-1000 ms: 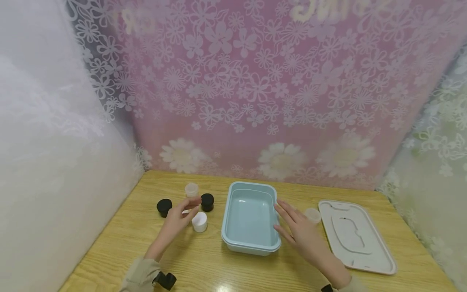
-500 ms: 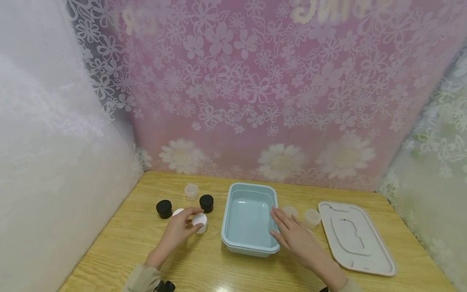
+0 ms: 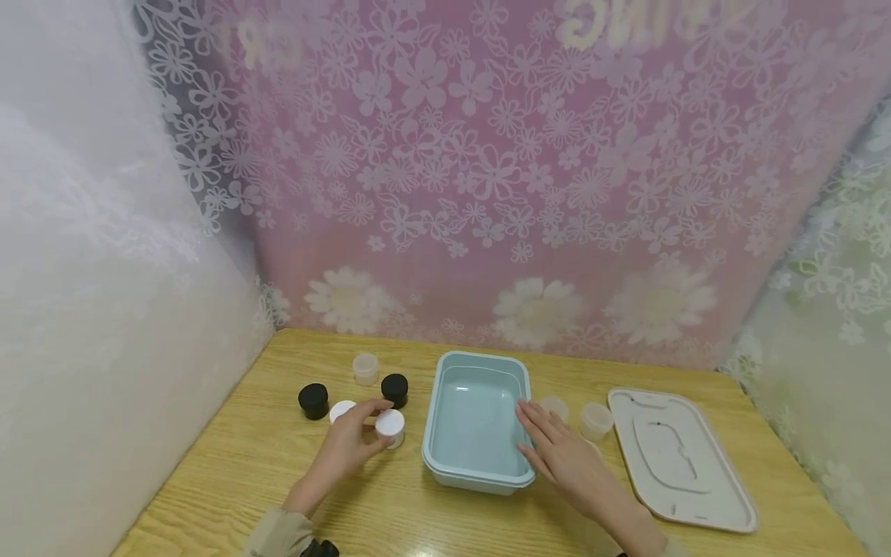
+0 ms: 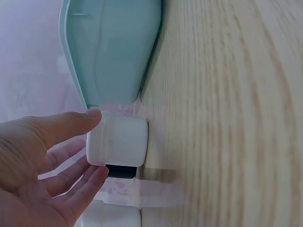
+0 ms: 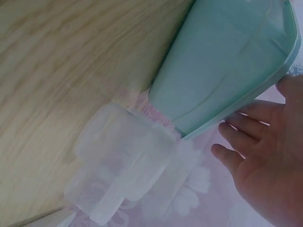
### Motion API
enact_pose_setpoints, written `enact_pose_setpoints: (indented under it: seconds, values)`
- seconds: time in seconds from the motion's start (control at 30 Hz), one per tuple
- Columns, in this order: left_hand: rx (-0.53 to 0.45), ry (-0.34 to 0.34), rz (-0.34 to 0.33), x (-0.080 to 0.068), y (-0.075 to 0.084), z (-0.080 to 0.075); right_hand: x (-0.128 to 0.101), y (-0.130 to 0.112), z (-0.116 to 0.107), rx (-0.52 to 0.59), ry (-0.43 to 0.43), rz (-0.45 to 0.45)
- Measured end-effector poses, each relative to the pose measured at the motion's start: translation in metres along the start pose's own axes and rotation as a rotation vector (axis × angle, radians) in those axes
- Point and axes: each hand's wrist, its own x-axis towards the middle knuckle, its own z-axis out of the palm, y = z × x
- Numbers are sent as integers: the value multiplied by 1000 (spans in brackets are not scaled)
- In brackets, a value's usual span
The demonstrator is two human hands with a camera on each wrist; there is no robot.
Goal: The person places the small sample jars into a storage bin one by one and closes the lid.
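Note:
My left hand (image 3: 346,446) holds a small white lidded jar (image 3: 390,428) between thumb and fingers, near its lid. In the left wrist view this jar (image 4: 118,140) appears to stand on the table. Left of the light blue plastic container (image 3: 479,418) is a second white jar (image 3: 341,410), partly hidden by my fingers. Two black-lidded jars (image 3: 314,401) and a translucent jar (image 3: 365,369) stand around them. My right hand (image 3: 567,464) rests with fairly straight fingers at the container's right rim, fingertips over the edge. Inside, the container holds nothing visible.
Right of the container, translucent jars (image 3: 596,422) stand beyond my right hand, which partly covers some of them. A whitish lid (image 3: 685,456) lies flat at the right of the wooden table (image 3: 376,510). Floral curtains (image 3: 445,193) border the table's back and sides.
My left hand has come down from above the jars and taken hold of the white jar, which has shifted slightly right. The right hand has moved a little left over the container's rim.

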Motion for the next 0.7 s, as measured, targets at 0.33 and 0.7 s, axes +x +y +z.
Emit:
enact_pose_setpoints:
  seconds: [0.33, 0.7]
  values:
    - [-6, 17, -29, 2, 0, 5, -2, 1, 0, -40, 2, -29]
    - [17, 1, -23, 3, -1, 11, -1, 0, 1, -42, 49, -58]
